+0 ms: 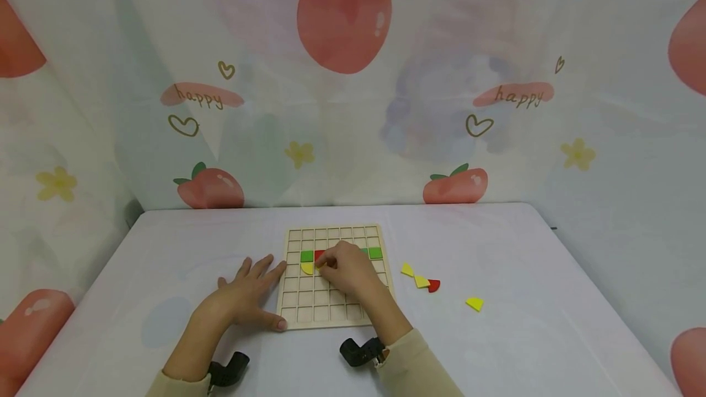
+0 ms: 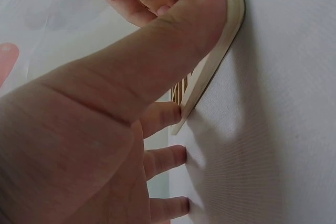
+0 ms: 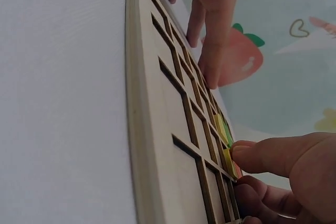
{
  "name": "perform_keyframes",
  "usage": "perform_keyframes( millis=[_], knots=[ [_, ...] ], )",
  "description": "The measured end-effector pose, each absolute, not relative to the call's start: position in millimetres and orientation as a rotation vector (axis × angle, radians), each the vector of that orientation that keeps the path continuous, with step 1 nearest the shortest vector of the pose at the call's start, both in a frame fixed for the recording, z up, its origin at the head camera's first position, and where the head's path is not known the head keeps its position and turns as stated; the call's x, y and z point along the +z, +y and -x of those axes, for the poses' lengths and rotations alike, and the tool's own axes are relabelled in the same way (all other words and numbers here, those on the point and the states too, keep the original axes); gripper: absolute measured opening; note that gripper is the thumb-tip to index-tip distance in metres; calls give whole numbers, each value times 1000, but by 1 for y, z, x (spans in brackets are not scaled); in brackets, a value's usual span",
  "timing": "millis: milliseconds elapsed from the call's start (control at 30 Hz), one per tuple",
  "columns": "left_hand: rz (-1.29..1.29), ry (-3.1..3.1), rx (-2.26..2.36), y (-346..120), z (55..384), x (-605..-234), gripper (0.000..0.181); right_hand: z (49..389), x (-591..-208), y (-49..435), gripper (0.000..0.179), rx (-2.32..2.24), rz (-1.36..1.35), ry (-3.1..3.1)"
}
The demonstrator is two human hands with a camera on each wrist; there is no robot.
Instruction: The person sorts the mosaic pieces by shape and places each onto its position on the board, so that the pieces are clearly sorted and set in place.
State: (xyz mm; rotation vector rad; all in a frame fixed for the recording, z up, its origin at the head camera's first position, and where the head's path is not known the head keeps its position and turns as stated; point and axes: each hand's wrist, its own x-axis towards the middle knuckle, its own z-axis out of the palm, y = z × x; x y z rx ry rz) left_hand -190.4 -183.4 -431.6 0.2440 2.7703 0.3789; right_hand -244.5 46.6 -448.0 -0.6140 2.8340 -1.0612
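Observation:
A light wooden grid board (image 1: 298,315) lies on the white table. My left hand (image 1: 242,294) is spread at its left side, thumb at the near left corner and a fingertip by the left edge. Over the board's middle, my right hand (image 1: 349,269) pinches a small yellow piece (image 3: 228,162) between thumb and fingers, right at a grid cell. Next to it a yellow quarter-round piece (image 1: 306,268) sits in a cell. The row behind holds a green square (image 1: 306,256), a red piece (image 1: 318,254) and, at the right, another green square (image 1: 375,253); my right hand hides the row's middle.
Right of the board lie loose pieces: a yellow one (image 1: 407,269), a second yellow one (image 1: 421,282) against a red rounded one (image 1: 434,286), and a yellow one (image 1: 474,304) farther right. A fruit-printed cloth (image 1: 342,139) hangs behind the table.

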Motion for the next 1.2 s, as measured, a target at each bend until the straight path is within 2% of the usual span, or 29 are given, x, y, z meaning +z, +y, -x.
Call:
perform_keyframes(
  millis=[467, 733, 1200],
  knots=[
    [-246, 2769, 365, -184, 190, -434, 120, 249, -442, 56, 13, -1163, 588, 2738],
    [-242, 2769, 373, -184, 191, -435, 120, 258, -427, 90, 17, -1366, 477, 2719],
    [-236, 2767, 376, -184, 194, -437, 120, 265, -418, 145, 19, -1370, 336, 2811]
  ],
)
